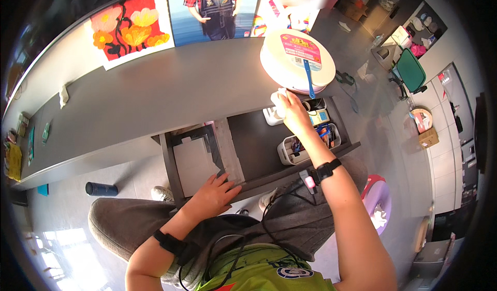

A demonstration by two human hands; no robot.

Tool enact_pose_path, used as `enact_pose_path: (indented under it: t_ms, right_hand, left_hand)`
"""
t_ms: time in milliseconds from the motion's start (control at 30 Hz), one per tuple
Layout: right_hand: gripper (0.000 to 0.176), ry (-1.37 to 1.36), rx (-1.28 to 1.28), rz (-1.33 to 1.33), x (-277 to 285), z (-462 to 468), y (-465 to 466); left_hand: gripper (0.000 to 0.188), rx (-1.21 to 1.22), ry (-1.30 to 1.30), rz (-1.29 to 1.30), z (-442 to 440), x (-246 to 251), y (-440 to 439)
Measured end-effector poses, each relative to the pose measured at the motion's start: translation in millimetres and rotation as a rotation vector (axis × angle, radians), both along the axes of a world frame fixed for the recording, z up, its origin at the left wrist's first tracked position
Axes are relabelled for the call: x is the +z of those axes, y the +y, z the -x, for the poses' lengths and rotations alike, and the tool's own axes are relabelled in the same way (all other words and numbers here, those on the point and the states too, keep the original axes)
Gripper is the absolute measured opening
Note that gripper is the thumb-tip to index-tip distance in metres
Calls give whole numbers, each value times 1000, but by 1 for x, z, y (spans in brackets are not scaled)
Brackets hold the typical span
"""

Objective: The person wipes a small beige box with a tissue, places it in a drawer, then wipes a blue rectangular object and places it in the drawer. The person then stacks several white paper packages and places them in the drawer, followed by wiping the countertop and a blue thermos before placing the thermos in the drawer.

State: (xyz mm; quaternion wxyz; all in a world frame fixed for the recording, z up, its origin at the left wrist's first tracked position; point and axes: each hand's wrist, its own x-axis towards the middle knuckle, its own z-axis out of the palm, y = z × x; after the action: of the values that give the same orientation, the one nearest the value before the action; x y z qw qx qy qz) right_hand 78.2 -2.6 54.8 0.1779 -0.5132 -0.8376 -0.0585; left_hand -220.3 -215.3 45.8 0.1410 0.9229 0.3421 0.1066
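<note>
My right hand (296, 114) is closed around a crumpled white tissue or cloth (278, 96). It is above the right part of an open grey drawer (252, 143), close to the desk edge. Partly hidden below it is a white organizer bin (271, 117). A second white bin (286, 151), filled with small items, lies nearer me under my right forearm. My left hand (215, 196) rests with spread fingers on the drawer's front edge and holds nothing. Beside its fingertips, a flat white sheet or box (194, 163) lies in the left part of the drawer.
A round white lidded container (271, 58) with a blue-handled tool (308, 79) on top stands on the grey desk (174, 85). Another crumpled tissue (63, 97) lies at the desk's left. A dark bottle (101, 189) is on the floor. A purple bin (378, 198) stands at right.
</note>
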Motion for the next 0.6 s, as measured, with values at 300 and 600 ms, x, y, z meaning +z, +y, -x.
enact_pose_path:
  t_ms: [300,600]
  right_hand:
    - [21,717,-219,928,43,-56,-16]
    - [39,1672,59,1552,74,12,-71]
  left_hand:
    - [68,209,-32,-175,0,11,4]
    - [104,401,20,-392,-5,10,52]
